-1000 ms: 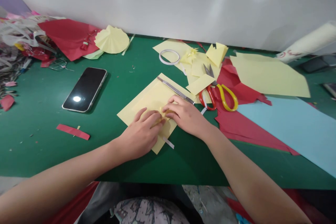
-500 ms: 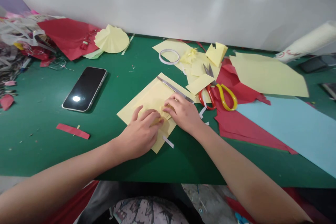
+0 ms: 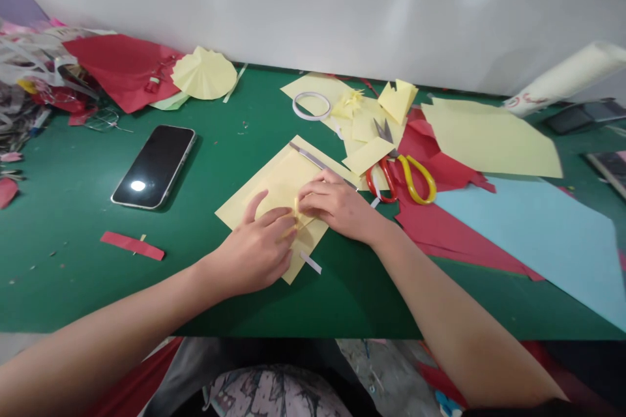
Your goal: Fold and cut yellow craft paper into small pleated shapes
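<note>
A pale yellow sheet (image 3: 264, 186) lies at an angle on the green table (image 3: 235, 143). Over its lower part, my left hand (image 3: 261, 247) has its fingers closed on a small folded yellow paper piece (image 3: 296, 208), thumb raised apart. My right hand (image 3: 340, 205) pinches the same piece from the right, fingertips close to those of my left hand. A thin metallic strip (image 3: 313, 158) rests along the sheet's upper right edge, its lower end near my right hand. A short white strip (image 3: 310, 263) sticks out at the sheet's lower right edge.
Scissors (image 3: 415, 179) with red and yellow handles lie on red paper (image 3: 450, 231) at right. Behind are a tape roll (image 3: 312, 116) and yellow scraps. A phone (image 3: 155, 166) and a red strip (image 3: 132, 245) are at left, light blue paper (image 3: 533, 221) far right.
My right hand has turned slightly and its fingers have come together, closer to my left fingertips. The view has shifted a little. Both hands stay at the folded piece.
</note>
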Demonstrator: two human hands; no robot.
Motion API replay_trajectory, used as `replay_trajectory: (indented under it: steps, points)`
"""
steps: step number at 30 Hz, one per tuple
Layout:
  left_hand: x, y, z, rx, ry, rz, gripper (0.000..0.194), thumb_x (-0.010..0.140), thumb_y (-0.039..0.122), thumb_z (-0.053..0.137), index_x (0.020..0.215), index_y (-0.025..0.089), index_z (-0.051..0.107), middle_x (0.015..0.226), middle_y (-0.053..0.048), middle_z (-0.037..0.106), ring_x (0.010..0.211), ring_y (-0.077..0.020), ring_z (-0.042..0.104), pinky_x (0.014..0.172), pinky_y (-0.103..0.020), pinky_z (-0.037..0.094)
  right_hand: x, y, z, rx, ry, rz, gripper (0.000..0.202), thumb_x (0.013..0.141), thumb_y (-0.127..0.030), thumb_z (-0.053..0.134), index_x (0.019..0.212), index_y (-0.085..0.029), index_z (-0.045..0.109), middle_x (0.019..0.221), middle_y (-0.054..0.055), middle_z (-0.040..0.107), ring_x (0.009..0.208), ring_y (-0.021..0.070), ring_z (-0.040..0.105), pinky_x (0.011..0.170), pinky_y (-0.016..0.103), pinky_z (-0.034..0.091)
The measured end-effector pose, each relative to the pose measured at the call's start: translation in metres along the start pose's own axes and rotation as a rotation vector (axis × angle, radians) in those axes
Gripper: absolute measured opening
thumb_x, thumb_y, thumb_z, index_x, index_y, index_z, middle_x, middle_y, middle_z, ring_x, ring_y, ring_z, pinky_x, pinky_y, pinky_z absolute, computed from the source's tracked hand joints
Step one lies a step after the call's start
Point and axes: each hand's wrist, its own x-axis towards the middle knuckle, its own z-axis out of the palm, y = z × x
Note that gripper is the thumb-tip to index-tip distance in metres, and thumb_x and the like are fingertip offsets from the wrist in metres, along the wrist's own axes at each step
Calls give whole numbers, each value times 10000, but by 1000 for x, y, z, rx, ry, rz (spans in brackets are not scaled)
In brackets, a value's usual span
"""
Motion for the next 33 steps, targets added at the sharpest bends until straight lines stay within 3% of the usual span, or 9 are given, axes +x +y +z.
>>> replay_trajectory:
  steps: [6, 14, 22, 28, 33]
  points:
    - [0, -1, 1, -19, 5, 7, 221, 781, 166, 400, 903, 135, 581, 1012, -79, 582, 1065, -201, 460, 1006, -471, 209, 4, 0, -1, -83, -55, -11, 173, 807, -113, 429, 759, -192, 574, 881, -4, 600, 897, 161, 403, 771, 321, 276]
    - [-1, -2, 4, -68, 0, 47, 257, 791, 131, 370, 929, 96, 584, 997, -86, 588, 1057, -188, 472, 982, -386, 317, 16, 2, -10, -271, -200, -188, 235, 824, -109, 382, 711, -194, 569, 762, -8, 609, 837, 158, 440, 707, 328, 247]
    - [1, -2, 5, -50, 7, 68, 247, 803, 128, 361, 898, 89, 586, 1003, -99, 587, 1033, -177, 491, 966, -379, 339, 4, 8, -5, -418, -117, -368, 309, 872, -130, 270, 855, -182, 574, 877, 19, 609, 880, 136, 470, 805, 311, 308]
    - [1, -2, 4, -35, -17, 63, 241, 811, 132, 357, 887, 84, 582, 1074, -102, 560, 1105, -203, 437, 978, -388, 326, -8, 4, -1, -558, -21, -421, 290, 859, -111, 295, 878, -169, 578, 935, 31, 610, 899, 136, 499, 872, 316, 319]
    - [0, -3, 6, -27, -28, 86, 253, 814, 136, 349, 935, 71, 561, 1106, -116, 550, 1110, -202, 438, 971, -382, 338, -14, 5, 2, -561, 63, -409, 235, 842, -100, 355, 881, -160, 579, 866, 20, 629, 858, 126, 521, 855, 323, 337]
